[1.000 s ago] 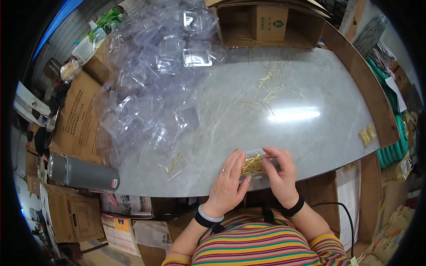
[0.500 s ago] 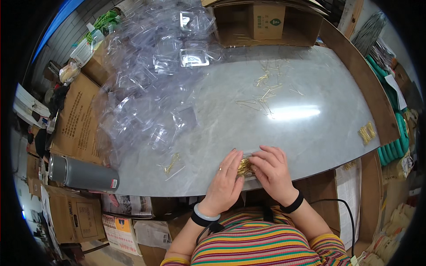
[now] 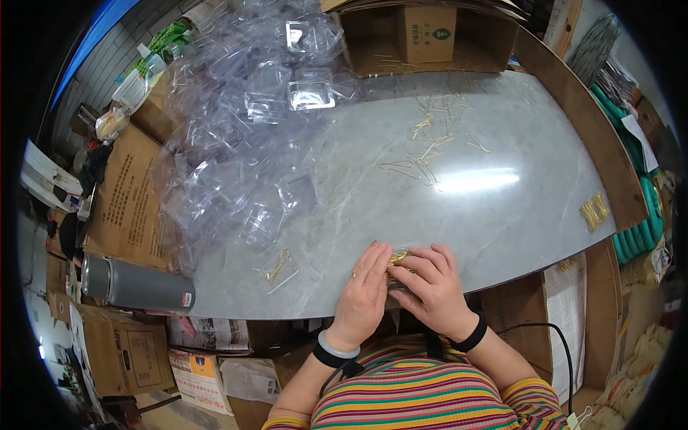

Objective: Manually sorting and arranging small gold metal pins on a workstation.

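A bundle of gold wire hooks (image 3: pixel 398 257) sits at the table's near edge, pressed between my two hands. My left hand (image 3: pixel 364 290) lies along its left side with fingers together, a ring on one of them. From the right, the curled fingers of my right hand (image 3: pixel 430 287) wrap over the bundle and cover most of it. Loose gold hooks (image 3: pixel 428 149) are scattered on the table beyond my hands. Another neat gold bundle (image 3: pixel 593 211) rests at the right edge, and a few hooks in a clear plastic piece (image 3: pixel 278 266) lie to the left.
A large heap of clear plastic boxes (image 3: pixel 244 143) covers the left of the grey table (image 3: pixel 358 179). A grey bottle (image 3: pixel 136 282) lies near the left edge. An open cardboard box (image 3: pixel 487 54) stands at the back, and a cardboard wall (image 3: pixel 584 115) runs along the right.
The fingers of my right hand have moved left and curled further over the bundle, closer to my left hand. Less of the gold wire shows between them. The view has shifted slightly.
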Motion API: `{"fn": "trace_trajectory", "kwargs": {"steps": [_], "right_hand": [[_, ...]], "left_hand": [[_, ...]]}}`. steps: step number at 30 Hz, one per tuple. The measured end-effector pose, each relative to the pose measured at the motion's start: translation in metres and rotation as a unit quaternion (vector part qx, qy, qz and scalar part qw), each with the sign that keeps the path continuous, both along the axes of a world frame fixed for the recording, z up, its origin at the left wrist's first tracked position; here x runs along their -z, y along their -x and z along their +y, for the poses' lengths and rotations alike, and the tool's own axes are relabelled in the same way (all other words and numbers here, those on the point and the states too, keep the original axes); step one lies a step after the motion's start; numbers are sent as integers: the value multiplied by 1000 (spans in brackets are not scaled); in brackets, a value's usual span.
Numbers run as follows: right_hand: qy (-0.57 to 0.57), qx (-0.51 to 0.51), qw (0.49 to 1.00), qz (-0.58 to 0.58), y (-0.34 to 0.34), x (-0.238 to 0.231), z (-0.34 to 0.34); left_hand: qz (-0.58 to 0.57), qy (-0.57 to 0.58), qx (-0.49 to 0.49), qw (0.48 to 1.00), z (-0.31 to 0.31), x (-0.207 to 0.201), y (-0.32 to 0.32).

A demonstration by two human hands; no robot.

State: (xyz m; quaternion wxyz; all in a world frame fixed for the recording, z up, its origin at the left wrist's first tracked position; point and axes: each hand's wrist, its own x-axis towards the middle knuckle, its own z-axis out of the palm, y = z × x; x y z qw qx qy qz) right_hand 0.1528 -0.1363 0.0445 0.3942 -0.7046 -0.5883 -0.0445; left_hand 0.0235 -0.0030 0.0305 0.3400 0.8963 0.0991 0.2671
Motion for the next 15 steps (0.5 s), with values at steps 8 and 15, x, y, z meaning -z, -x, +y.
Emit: {"fn": "trace_trajectory", "kwargs": {"steps": [8, 15], "right_hand": [[-27, 33, 999, 15, -2, 5, 6], [14, 23, 999, 30, -9, -17, -5]], "left_hand": [[-22, 41, 26, 999, 0, -7, 1], [3, -68, -10, 998, -3, 2, 1]]}}
